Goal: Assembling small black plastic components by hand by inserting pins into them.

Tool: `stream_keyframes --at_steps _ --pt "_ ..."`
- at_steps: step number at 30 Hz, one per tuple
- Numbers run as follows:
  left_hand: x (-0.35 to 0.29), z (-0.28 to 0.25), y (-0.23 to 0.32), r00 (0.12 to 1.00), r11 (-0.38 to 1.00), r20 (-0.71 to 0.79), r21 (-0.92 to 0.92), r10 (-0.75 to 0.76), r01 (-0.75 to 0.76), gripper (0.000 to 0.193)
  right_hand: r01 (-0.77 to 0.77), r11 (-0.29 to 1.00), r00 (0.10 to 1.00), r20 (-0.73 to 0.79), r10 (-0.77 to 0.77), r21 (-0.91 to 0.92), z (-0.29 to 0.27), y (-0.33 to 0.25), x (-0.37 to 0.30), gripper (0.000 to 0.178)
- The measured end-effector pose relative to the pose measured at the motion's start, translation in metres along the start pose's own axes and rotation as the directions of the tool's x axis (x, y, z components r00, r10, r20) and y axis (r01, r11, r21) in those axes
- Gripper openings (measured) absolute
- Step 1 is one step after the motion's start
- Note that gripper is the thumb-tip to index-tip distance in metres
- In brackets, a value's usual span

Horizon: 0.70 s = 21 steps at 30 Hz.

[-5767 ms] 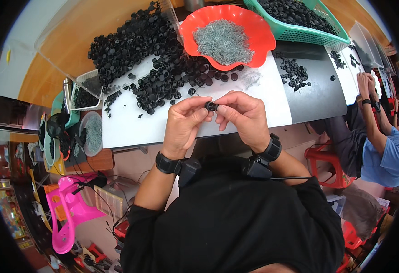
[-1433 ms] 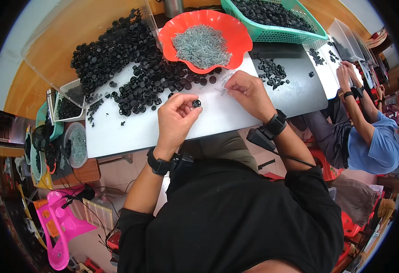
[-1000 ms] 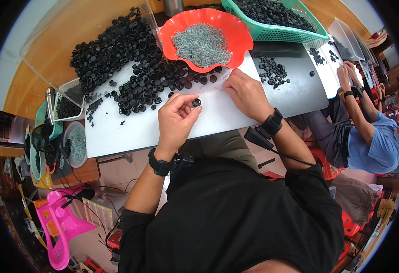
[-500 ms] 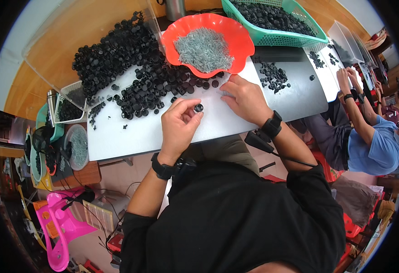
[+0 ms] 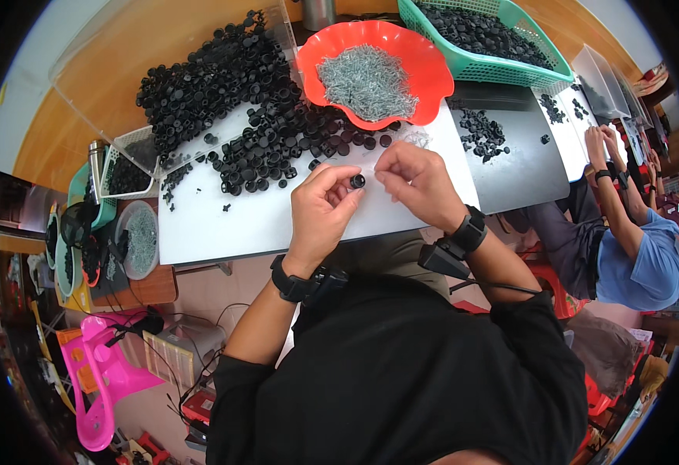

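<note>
Between the thumb and fingers of my left hand is a small round black plastic cap, its hollow side partly showing. My right hand is just to the right of it, thumb and fingertips pinched together. Whatever those fingertips hold is too small to make out. Both hands are over the white work board. Beyond them lies a large heap of black caps, with loose ones spread toward my hands. A red scalloped bowl stands behind my right hand, filled with small silvery metal pins.
A green basket of black parts stands at the back right. More black parts lie on a dark grey sheet. At left are a white basket and a tub of metal pins. A co-worker sits at right.
My right hand has come off the board below the red bowl and moved close to the cap, its fingers now pinched. My left hand still holds the cap. The whole view has shifted slightly.
</note>
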<state>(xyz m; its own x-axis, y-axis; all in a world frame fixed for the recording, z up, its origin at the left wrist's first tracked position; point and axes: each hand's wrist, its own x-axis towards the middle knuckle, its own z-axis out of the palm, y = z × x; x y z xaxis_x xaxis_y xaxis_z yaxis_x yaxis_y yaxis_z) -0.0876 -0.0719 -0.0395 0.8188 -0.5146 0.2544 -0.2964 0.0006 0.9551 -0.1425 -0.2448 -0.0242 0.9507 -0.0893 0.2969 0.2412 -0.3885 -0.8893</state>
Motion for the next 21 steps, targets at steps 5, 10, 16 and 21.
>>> stream_keyframes --at_steps 5,10,16,21 --pt "0.000 0.000 0.000 1.000 1.000 -0.010 0.025 0.007 -0.007 0.026 -0.275 0.909 0.961 0.107 0.254 0.313 0.007 -0.008 0.002 0.011" --pt "-0.001 0.002 -0.001 1.000 0.997 -0.014 0.069 0.024 -0.023 0.027 -0.334 0.869 0.942 0.159 0.295 0.364 0.004 -0.006 0.006 0.013" --pt "-0.001 0.004 -0.001 0.996 0.991 -0.054 0.123 0.068 -0.061 0.023 -0.339 0.856 0.941 0.155 0.301 0.391 0.000 -0.005 0.003 0.012" --pt "0.001 0.010 0.001 0.981 0.826 -0.020 0.543 0.195 -0.153 0.034 -0.308 0.873 0.948 0.046 0.315 0.378 -0.002 0.002 -0.001 0.012"
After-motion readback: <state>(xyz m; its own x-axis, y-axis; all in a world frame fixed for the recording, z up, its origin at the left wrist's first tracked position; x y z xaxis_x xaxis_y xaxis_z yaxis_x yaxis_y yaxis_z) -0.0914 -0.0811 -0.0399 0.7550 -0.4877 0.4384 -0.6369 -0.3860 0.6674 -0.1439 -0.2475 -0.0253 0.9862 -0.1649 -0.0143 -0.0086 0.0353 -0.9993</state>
